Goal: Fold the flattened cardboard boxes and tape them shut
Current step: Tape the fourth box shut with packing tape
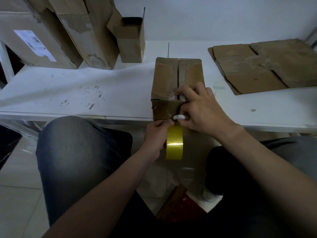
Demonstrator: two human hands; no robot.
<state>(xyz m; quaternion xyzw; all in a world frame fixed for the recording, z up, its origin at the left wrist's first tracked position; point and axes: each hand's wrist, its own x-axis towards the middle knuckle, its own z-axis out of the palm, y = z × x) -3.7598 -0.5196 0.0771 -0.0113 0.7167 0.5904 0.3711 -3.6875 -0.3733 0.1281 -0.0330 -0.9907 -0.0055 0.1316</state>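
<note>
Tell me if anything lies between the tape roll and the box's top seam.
Only the right hand, holding a white ring, sits over the near end of the seam on the box. Past it nothing lies on the seam. The left hand grips the tape roll below.

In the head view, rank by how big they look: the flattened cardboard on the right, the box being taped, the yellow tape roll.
1. flattened cardboard, largest.
2. box being taped, its near end partly behind the right hand.
3. yellow tape roll, smallest, though nearest the camera.
</note>
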